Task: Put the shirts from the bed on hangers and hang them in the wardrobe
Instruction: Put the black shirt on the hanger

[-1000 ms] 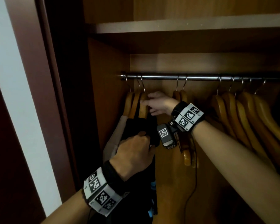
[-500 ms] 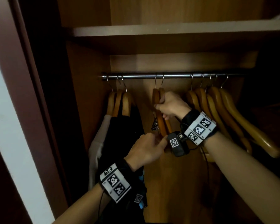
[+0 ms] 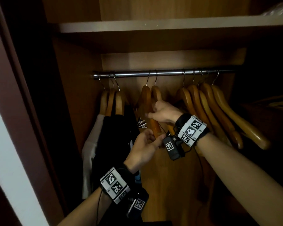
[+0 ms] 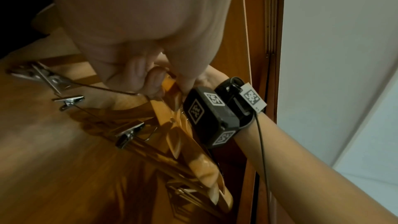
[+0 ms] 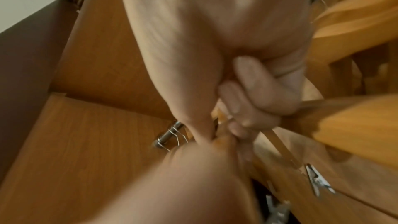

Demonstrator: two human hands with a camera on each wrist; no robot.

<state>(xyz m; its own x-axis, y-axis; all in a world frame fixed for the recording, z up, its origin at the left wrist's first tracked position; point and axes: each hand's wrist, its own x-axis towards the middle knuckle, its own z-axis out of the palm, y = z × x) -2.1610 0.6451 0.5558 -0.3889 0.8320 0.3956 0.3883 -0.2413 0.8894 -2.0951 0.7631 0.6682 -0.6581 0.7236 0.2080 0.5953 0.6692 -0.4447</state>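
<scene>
Two empty wooden hangers hang side by side at the middle of the metal rail. My right hand grips the near arm of the wooden hanger just below its shoulder, fingers curled round the wood. Lower down, my left hand holds the same arm near its end, its fingers wrapped round it. Metal clips dangle from the hanger's bar. At the rail's left end, a black shirt and a white shirt hang on hangers.
Several empty wooden hangers crowd the right part of the rail. A shelf runs above the rail. The dark wardrobe frame stands at the left, close to the hung shirts. The right side of the wardrobe is dark.
My left hand has let go of the black shirt and moved right to the middle hanger's arm. My right hand has moved from the left hangers to that hanger and gripped it.
</scene>
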